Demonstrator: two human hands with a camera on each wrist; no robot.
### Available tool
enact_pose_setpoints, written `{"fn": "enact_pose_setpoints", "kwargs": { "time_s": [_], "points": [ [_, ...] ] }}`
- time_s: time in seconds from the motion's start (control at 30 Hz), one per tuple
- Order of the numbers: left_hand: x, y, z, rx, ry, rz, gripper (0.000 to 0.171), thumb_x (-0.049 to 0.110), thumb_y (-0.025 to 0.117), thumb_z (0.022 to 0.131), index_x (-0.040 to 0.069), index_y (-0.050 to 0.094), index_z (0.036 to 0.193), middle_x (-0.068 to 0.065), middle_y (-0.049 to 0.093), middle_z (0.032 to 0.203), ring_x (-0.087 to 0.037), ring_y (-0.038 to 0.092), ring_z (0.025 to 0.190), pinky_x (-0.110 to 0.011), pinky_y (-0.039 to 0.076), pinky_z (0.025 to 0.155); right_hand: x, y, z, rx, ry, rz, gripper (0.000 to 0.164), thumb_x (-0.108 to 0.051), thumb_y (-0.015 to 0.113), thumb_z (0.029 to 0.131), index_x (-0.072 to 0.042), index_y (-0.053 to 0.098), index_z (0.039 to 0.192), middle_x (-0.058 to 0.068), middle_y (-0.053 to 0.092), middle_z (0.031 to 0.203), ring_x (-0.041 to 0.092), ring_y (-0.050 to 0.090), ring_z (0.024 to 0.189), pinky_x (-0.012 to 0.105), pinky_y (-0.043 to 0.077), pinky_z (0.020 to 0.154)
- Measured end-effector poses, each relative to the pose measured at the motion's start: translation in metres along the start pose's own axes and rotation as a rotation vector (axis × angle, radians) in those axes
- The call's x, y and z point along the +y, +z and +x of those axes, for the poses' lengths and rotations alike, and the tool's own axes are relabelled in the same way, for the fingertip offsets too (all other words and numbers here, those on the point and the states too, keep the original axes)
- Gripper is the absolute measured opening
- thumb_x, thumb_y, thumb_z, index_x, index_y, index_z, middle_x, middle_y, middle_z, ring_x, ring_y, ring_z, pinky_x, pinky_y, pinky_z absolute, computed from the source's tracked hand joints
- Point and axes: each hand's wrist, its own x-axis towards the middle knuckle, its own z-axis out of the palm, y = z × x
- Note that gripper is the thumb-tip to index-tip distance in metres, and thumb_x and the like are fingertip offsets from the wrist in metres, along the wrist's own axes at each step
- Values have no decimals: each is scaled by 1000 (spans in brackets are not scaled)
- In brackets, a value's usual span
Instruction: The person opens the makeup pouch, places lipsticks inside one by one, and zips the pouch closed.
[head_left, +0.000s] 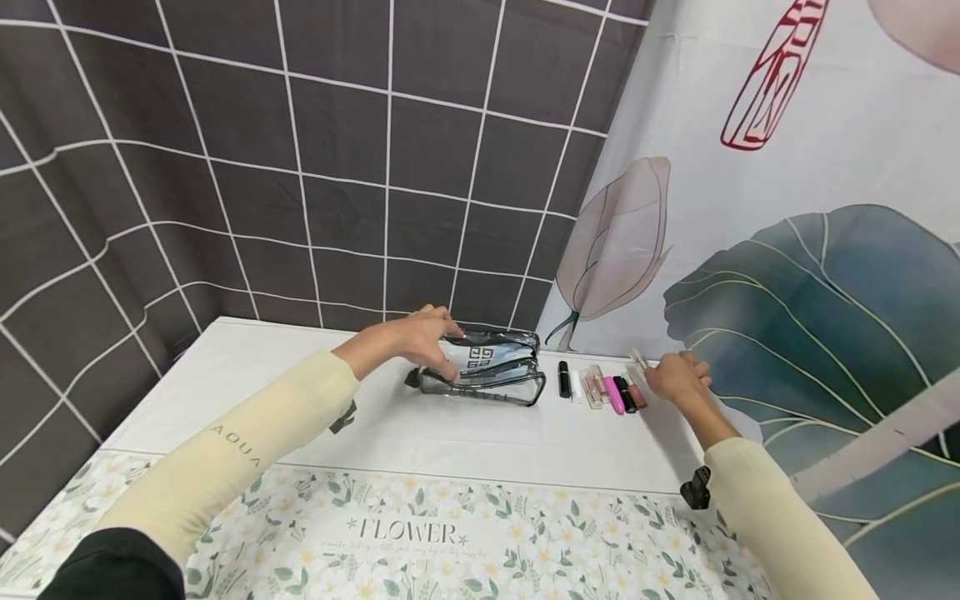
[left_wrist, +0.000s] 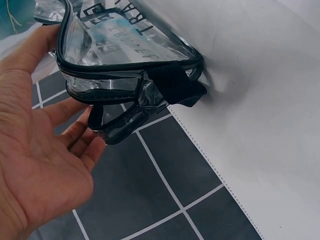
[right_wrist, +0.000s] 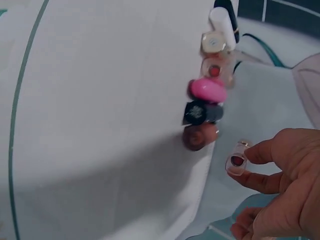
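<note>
A clear cosmetic pouch [head_left: 498, 371] with black trim lies on the white table, its top parted. My left hand [head_left: 422, 337] holds its left end, thumb on the near edge and fingers on the far one. The left wrist view shows the pouch's black side tab [left_wrist: 175, 85]. At the right, my right hand [head_left: 678, 379] pinches a small clear lip gloss tube [right_wrist: 237, 160] with dark red inside, between thumb and fingers. Left of it several lip products lie in a row, among them a pink tube [right_wrist: 209, 90], a black one [right_wrist: 196, 113] and a brownish one [right_wrist: 195, 137].
The row's left end has a black lipstick [head_left: 564, 379] beside a white tube [head_left: 576, 387]. A floral cloth [head_left: 420, 533] covers the near side. Behind stand a dark grid-patterned curtain [head_left: 337, 125] and a pale leaf-print one [head_left: 675, 100].
</note>
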Motion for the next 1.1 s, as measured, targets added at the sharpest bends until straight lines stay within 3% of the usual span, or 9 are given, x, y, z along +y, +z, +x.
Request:
{"fn": "enact_pose_setpoints", "kwargs": {
  "time_s": [0.17,0.33,0.8,1.1],
  "points": [
    [1,0,-1,-6,1,5,91,51,87,88,9,60,163,-16,53,161,-30,47,138,-49,46,121,-14,-6,-6,36,-72,30,43,-21,49,108,-1,57,71,51,42,147,70,29,132,73,31,100],
    [1,-1,-1,-10,4,3,92,51,87,87,8,59,164,-17,53,161,-31,47,138,-50,45,122,-27,-11,-9,59,-142,43,47,-20,48,111,-5,54,67,52,42,156,74,22,147,82,27,110],
    [3,-1,1,-21,15,26,95,53,88,86,6,59,164,-18,52,160,-32,46,139,-50,44,123,-65,-17,-20,117,-245,56,40,-16,49,113,9,72,93,52,30,168,73,18,153,82,21,115],
    [2,-1,1,-23,8,16,95,53,88,86,8,58,164,-17,51,163,-33,46,141,-53,44,125,-87,-22,-28,145,-308,82,37,-14,50,115,14,73,115,48,24,173,69,15,157,80,20,120]
  ]
}}
